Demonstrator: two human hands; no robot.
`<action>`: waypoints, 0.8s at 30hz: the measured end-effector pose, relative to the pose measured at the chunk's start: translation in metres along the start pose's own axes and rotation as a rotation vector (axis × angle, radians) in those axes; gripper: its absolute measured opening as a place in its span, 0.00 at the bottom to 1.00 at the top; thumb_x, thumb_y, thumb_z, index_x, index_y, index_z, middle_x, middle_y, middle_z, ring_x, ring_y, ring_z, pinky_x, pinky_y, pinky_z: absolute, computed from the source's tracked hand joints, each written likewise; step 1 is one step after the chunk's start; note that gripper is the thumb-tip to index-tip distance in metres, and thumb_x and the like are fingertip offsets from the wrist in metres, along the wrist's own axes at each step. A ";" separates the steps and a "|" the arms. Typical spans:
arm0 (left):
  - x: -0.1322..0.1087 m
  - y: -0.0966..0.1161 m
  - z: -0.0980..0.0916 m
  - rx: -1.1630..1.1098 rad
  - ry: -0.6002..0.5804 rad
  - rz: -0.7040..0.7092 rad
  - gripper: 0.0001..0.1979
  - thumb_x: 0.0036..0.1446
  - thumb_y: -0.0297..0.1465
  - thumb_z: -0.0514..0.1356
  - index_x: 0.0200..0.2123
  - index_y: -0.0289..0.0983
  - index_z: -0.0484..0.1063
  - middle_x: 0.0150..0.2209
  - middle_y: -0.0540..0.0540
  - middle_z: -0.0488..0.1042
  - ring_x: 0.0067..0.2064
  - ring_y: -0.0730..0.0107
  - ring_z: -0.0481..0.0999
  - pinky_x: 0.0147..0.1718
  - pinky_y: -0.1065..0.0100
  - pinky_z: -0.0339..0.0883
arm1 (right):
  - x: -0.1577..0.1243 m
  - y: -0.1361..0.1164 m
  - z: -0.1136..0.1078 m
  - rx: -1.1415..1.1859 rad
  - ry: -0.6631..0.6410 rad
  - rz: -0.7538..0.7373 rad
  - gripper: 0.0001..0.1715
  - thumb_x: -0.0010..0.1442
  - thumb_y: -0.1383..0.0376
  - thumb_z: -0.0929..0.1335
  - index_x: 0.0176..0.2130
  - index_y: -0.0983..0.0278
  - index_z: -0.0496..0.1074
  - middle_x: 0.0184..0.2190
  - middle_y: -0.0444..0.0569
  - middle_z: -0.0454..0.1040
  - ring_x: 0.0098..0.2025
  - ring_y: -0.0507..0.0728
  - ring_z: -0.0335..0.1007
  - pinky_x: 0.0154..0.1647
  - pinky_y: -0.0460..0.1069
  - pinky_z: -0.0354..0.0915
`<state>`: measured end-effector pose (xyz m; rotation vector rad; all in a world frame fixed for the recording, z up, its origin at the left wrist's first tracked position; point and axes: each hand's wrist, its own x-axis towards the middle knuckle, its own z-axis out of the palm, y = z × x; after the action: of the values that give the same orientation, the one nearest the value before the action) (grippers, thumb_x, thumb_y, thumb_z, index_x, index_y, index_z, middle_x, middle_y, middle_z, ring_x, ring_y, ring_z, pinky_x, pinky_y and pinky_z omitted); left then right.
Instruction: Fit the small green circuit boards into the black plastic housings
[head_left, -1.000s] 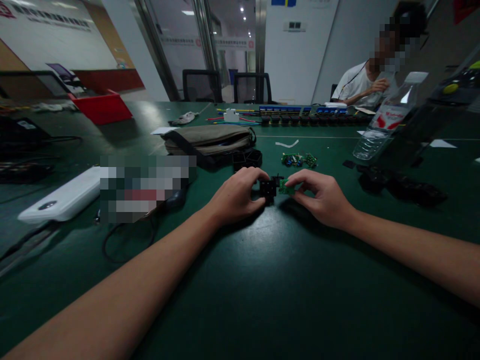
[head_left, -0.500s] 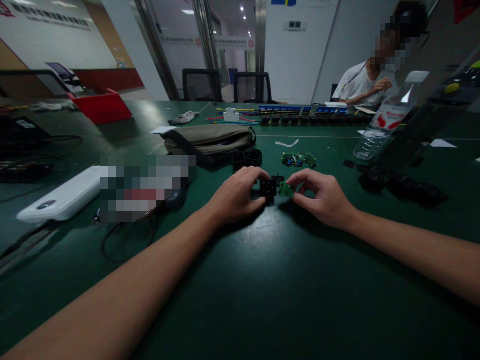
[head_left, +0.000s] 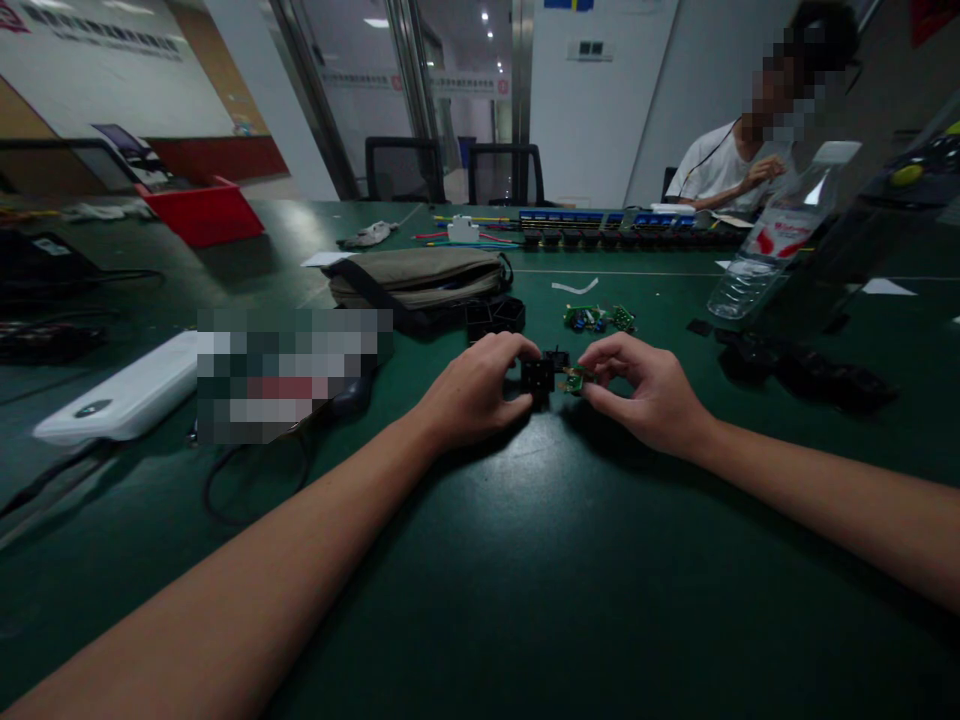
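Note:
Between the thumb and fingers of my left hand (head_left: pixel 487 385) is a small black plastic housing (head_left: pixel 538 377), its face with small holes turned toward me. Just right of it, my right hand (head_left: pixel 641 385) pinches a small green circuit board (head_left: pixel 575 380) at its right edge. Metal-coloured parts stick out from the board toward the housing, and a narrow gap lies between the two. Another small black part (head_left: pixel 556 356) shows behind them. Several loose circuit boards (head_left: pixel 598 319) lie farther back, and black open housings (head_left: pixel 495 317) stand behind my left hand.
On the left lie a white power bank (head_left: pixel 124 395) and a cable. A khaki bag (head_left: pixel 420 280) and a red bin (head_left: pixel 202 212) are farther back. At right stand a water bottle (head_left: pixel 780 235) and black parts (head_left: pixel 806 370). Across the table (head_left: pixel 570 560) sits a person (head_left: pixel 720 165).
The green circuit board has turned in my right fingers, from its flat face to a tilted view with its metal parts showing. My left hand and the black housing stay put.

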<state>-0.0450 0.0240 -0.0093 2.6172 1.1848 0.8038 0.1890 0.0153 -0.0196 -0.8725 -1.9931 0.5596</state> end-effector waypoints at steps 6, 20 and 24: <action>0.000 0.000 0.000 0.000 -0.009 0.000 0.17 0.52 0.28 0.63 0.46 0.36 0.69 0.45 0.43 0.75 0.46 0.60 0.73 0.47 0.58 0.69 | 0.000 -0.004 -0.002 -0.146 -0.027 -0.169 0.05 0.58 0.69 0.68 0.38 0.63 0.72 0.34 0.46 0.76 0.32 0.51 0.71 0.35 0.49 0.68; 0.000 0.001 0.000 0.002 -0.008 0.009 0.17 0.52 0.28 0.63 0.46 0.37 0.69 0.44 0.43 0.74 0.46 0.60 0.73 0.46 0.59 0.69 | 0.002 -0.007 -0.003 -0.129 -0.011 -0.258 0.03 0.61 0.67 0.69 0.34 0.61 0.69 0.33 0.47 0.74 0.36 0.54 0.72 0.39 0.51 0.69; 0.000 -0.001 0.000 0.006 -0.006 0.019 0.17 0.52 0.28 0.63 0.46 0.36 0.69 0.44 0.43 0.74 0.45 0.61 0.73 0.45 0.59 0.69 | 0.002 -0.005 -0.001 -0.089 0.008 -0.303 0.04 0.61 0.68 0.69 0.34 0.62 0.69 0.33 0.46 0.73 0.35 0.53 0.71 0.36 0.49 0.69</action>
<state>-0.0454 0.0244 -0.0100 2.6382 1.1641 0.7959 0.1875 0.0135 -0.0146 -0.6067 -2.1055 0.2959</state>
